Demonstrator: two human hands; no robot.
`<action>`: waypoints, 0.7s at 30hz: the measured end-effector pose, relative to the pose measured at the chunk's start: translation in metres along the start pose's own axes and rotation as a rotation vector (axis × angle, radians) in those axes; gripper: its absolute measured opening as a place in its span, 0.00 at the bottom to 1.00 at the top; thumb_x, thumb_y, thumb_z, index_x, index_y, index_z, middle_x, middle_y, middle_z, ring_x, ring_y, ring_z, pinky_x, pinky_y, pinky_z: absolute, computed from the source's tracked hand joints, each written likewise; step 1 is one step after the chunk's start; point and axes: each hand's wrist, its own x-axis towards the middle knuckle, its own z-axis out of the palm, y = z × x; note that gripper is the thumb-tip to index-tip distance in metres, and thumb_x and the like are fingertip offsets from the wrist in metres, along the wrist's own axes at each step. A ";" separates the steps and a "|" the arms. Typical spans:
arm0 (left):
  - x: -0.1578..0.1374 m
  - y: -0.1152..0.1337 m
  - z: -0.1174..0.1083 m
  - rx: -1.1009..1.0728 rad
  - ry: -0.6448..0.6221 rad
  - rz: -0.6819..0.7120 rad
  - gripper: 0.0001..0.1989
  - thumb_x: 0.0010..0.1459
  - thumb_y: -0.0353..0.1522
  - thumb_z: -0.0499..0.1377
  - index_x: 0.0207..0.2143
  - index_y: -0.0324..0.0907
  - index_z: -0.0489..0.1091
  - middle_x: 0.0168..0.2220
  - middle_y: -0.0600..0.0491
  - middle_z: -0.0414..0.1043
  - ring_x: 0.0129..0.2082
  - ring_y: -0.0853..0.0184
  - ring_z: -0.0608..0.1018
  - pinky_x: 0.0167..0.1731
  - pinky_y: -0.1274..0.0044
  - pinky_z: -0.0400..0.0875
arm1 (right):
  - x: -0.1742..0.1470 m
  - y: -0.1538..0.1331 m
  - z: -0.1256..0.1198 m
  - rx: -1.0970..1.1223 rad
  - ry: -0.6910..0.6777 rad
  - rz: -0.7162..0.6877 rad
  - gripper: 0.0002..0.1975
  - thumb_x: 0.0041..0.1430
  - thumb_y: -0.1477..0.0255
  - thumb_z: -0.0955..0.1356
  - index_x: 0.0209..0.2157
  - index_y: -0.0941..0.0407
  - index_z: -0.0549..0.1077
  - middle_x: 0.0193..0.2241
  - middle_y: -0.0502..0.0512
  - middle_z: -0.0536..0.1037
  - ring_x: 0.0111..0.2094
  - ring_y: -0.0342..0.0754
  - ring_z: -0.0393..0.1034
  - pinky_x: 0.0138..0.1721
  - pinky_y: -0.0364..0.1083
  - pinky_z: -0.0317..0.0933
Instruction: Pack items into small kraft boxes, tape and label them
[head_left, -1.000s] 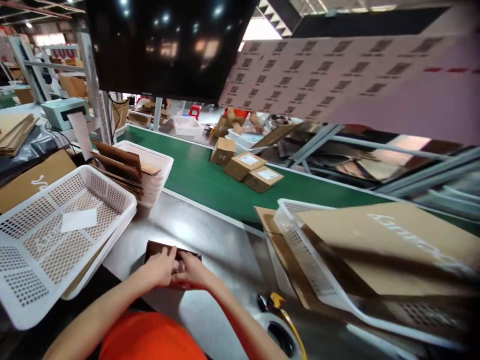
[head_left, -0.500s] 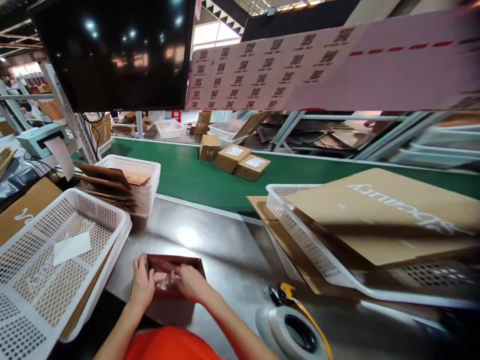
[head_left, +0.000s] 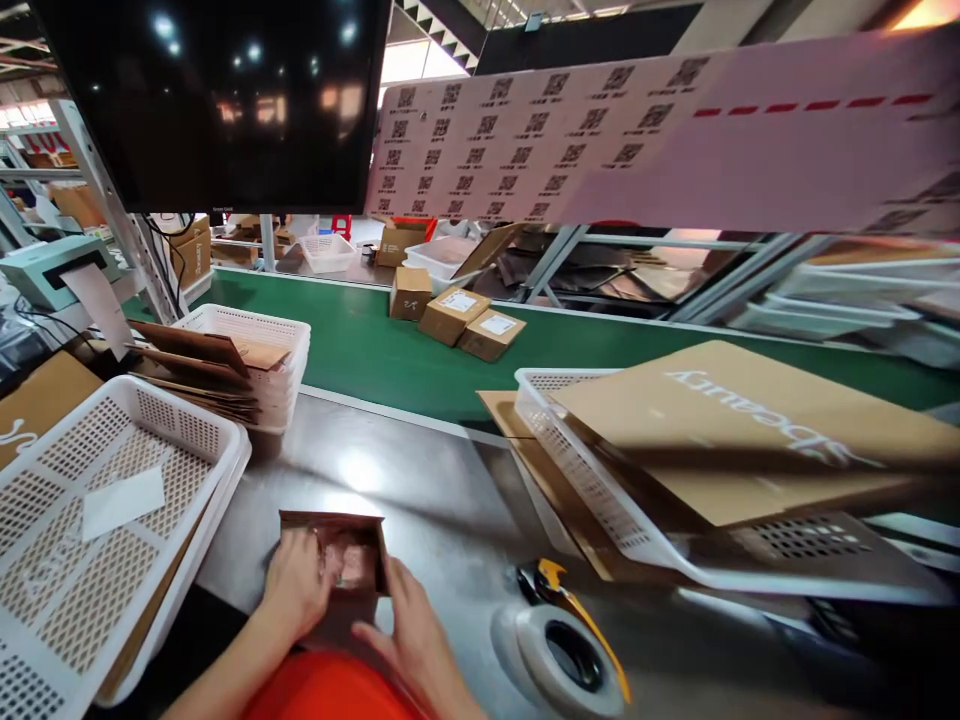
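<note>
A small open cardboard box [head_left: 345, 612] stands on the metal table in front of me, with clear plastic wrapping [head_left: 352, 562] around pinkish contents inside. My left hand [head_left: 296, 585] reaches over the box's left side, fingers bent down into it. Whatever those fingers grip is hidden. Against the right wall of the box lies my right hand [head_left: 411, 625], its thumb spread away from the fingers. To the right of the box are a roll of clear tape [head_left: 525, 640] and a yellow-handled tape tool [head_left: 574, 600].
White baskets [head_left: 225, 450] stand at left, near folded cardboard [head_left: 199, 370] and a label printer [head_left: 56, 270]. At right, a large flat carton [head_left: 712, 430] lies on another basket [head_left: 622, 510]. Beyond runs a green conveyor [head_left: 345, 345] carrying several closed boxes [head_left: 454, 315]. A monitor [head_left: 225, 110] hangs above.
My right hand has come out of the box to its right side. My left hand has moved from the left rim into the box. The view has shifted slightly.
</note>
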 end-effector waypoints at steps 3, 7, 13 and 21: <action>0.011 0.003 -0.006 0.125 -0.212 0.082 0.28 0.69 0.50 0.52 0.47 0.38 0.81 0.47 0.36 0.82 0.50 0.45 0.81 0.51 0.56 0.77 | 0.018 -0.013 -0.011 -0.060 -0.188 -0.029 0.28 0.51 0.59 0.79 0.54 0.50 0.81 0.62 0.65 0.74 0.59 0.67 0.71 0.60 0.61 0.70; 0.030 -0.018 0.000 0.103 -0.051 0.285 0.27 0.69 0.47 0.55 0.62 0.43 0.75 0.62 0.37 0.75 0.63 0.45 0.75 0.64 0.52 0.69 | 0.057 -0.022 -0.032 -0.087 -0.267 -0.072 0.14 0.60 0.55 0.74 0.37 0.51 0.85 0.48 0.61 0.79 0.50 0.63 0.74 0.53 0.59 0.72; 0.022 -0.048 0.041 0.197 0.180 0.219 0.36 0.69 0.43 0.57 0.72 0.31 0.60 0.74 0.31 0.56 0.74 0.40 0.60 0.70 0.40 0.54 | 0.054 0.008 0.015 0.083 0.237 0.055 0.31 0.66 0.60 0.69 0.66 0.57 0.68 0.63 0.70 0.71 0.62 0.63 0.70 0.62 0.60 0.69; -0.003 -0.069 0.042 0.046 0.008 0.353 0.26 0.74 0.33 0.47 0.71 0.44 0.63 0.73 0.44 0.62 0.75 0.52 0.62 0.72 0.48 0.58 | 0.046 -0.013 -0.006 -0.061 -0.298 -0.167 0.48 0.63 0.46 0.70 0.75 0.58 0.56 0.76 0.69 0.54 0.77 0.69 0.42 0.72 0.69 0.51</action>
